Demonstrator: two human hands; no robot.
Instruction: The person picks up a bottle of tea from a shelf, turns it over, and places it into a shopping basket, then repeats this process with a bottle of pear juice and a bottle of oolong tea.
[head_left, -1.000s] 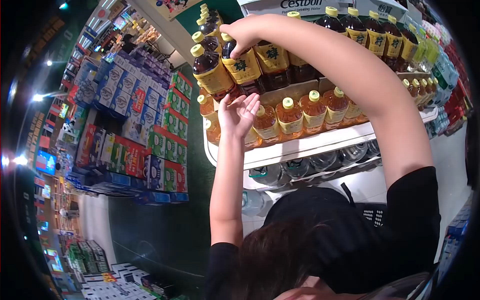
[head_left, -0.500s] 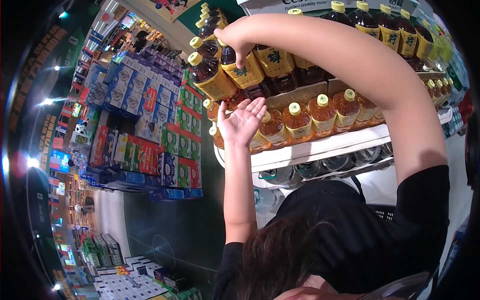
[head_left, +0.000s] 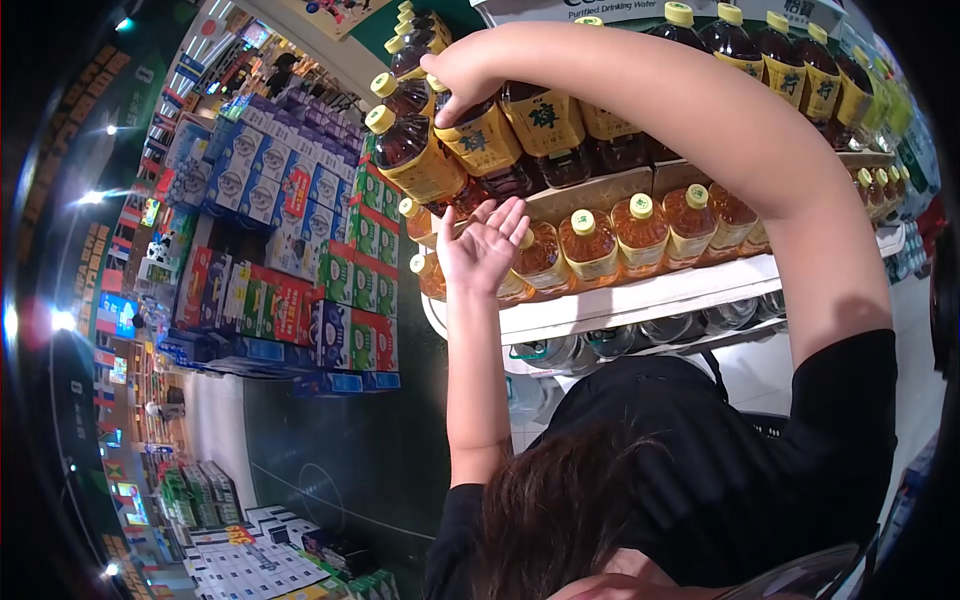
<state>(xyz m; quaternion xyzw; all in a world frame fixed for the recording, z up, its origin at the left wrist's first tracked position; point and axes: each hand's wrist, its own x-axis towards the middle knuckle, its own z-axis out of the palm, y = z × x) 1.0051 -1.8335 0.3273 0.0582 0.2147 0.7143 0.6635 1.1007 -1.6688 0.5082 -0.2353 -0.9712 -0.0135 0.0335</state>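
At the upper shelf, my right hand is closed around the neck of a dark drink bottle with a yellow label and yellow cap. Just below this bottle is my left hand, palm up with its fingers spread and nothing in it. Whether its fingertips touch the bottle's base is unclear. A similar dark bottle stands to the left of the held one, and another to its right.
Amber bottles line a lower row behind the white shelf edge. Large clear bottles lie beneath it. Stacked boxed drinks stand to the left. More dark bottles fill the upper right.
The shelf and its bottles appear slightly farther left in view. My right hand has shifted slightly left with the bottle; my left hand stays palm up, almost unmoved in the picture.
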